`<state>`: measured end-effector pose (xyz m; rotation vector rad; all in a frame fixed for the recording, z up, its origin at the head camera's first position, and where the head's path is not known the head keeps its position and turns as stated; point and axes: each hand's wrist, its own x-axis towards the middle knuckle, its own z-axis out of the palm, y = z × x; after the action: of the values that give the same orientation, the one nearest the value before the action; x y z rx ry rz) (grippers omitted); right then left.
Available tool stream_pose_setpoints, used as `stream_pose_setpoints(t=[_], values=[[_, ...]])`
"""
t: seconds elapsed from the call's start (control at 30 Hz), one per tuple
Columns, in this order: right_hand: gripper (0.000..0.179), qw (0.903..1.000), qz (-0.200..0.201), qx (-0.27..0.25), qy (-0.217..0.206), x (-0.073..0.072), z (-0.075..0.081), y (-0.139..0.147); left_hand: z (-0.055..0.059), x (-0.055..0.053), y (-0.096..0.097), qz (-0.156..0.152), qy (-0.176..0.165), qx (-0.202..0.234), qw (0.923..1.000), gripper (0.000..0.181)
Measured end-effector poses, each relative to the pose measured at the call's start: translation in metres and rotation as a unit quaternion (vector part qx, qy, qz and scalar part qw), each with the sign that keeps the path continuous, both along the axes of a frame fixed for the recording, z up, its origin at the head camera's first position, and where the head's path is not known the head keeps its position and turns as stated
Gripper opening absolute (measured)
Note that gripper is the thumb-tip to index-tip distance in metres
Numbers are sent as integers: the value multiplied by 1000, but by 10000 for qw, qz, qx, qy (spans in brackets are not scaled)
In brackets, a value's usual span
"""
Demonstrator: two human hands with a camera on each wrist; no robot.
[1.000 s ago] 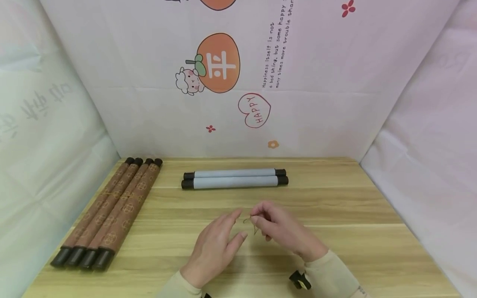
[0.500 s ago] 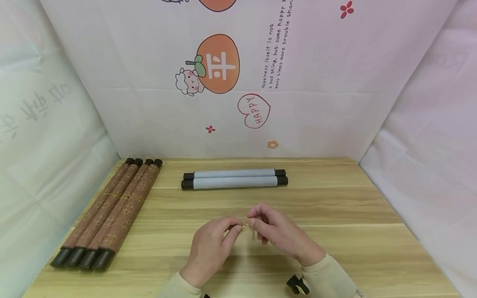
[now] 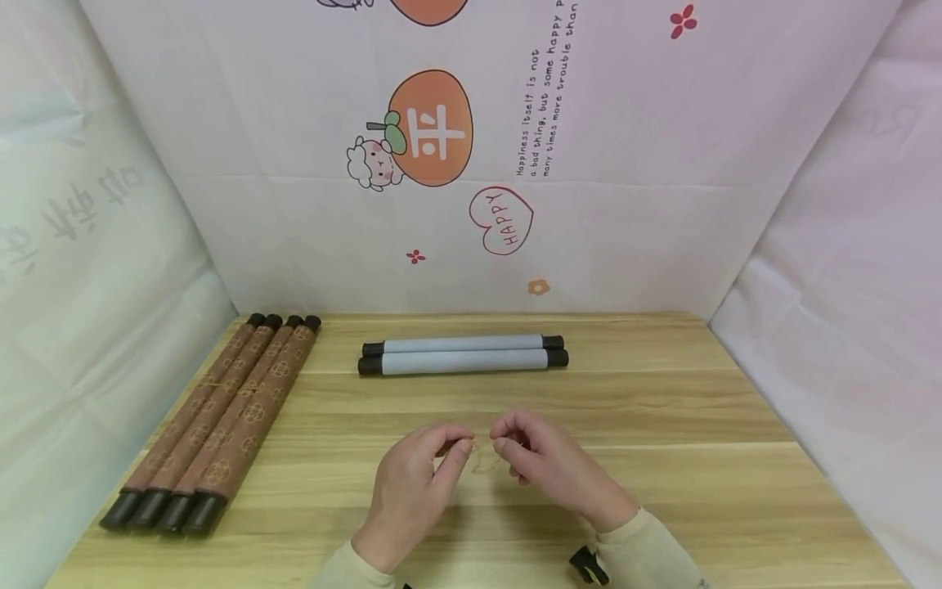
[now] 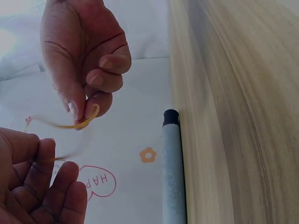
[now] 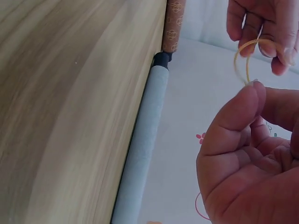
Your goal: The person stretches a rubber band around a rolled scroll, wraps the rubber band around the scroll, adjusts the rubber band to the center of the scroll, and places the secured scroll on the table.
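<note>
Between my hands, a thin yellow cord [image 5: 247, 65] bends into a small loop. My left hand [image 3: 412, 487] pinches one part of it between thumb and index finger. With thumb and forefinger, my right hand [image 3: 555, 470] pinches another part, and a short end curls out past the fingertips in the left wrist view. Both hands are held over the wooden table [image 3: 662, 458], fingertips a short gap apart. Beyond them lie two pale blue rolls [image 3: 464, 361] with black ends, side by side.
At the left of the table lie several brown rolls [image 3: 253, 411] with a flower pattern and black ends, a thin yellow cord across them. White printed cloth [image 3: 625, 237] stands behind the table and on both sides. A small black clip-like piece [image 3: 589, 564] sits by the right sleeve.
My left hand's thumb and index finger have closed on the cord, having been spread apart before. The right hand has shifted slightly lower, and the cord now spans both hands. The rolls have stayed put.
</note>
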<state>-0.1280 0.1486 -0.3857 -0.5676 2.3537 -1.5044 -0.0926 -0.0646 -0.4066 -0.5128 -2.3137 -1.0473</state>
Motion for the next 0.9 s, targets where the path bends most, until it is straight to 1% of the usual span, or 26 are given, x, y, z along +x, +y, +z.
stream_pose_setpoints(t=[0.07, 0.13, 0.27, 0.4, 0.5, 0.63, 0.67, 0.77, 0.83, 0.9], values=[[17, 10000, 18, 48, 63, 1, -1, 0, 1, 1, 0, -52, -89, 89, 9999, 7], [22, 9999, 24, 61, 91, 2, 0, -1, 2, 1, 1, -102, -140, 168, 9997, 7], [32, 9997, 200, -73, 142, 4, 2, -4, 4, 2, 2, -160, -108, 177, 9997, 6], [29, 9983, 515, -133, 226, 8, 3, -9, 5, 3, 3, -216, -115, 178, 9995, 7], [28, 9975, 638, -123, 261, 11, 2, -11, 5, 4, 4, -242, -173, 166, 9994, 7], [18, 9968, 707, -72, 355, 13, 2, -9, 4, 5, 3, -275, -209, 107, 9993, 6], [17, 9970, 665, -19, 385, 14, 2, -8, 4, 4, 3, -287, -192, 97, 9994, 6], [24, 9985, 382, 97, 371, 16, 5, -6, 3, 3, 2, -299, -93, 19, 9995, 5], [28, 9994, 161, 74, 297, 18, 8, -4, 2, 3, 1, -294, -46, -72, 9995, 4], [31, 9998, -13, -85, 203, 19, 10, -3, 1, 3, 1, -301, -21, -143, 9994, 4]])
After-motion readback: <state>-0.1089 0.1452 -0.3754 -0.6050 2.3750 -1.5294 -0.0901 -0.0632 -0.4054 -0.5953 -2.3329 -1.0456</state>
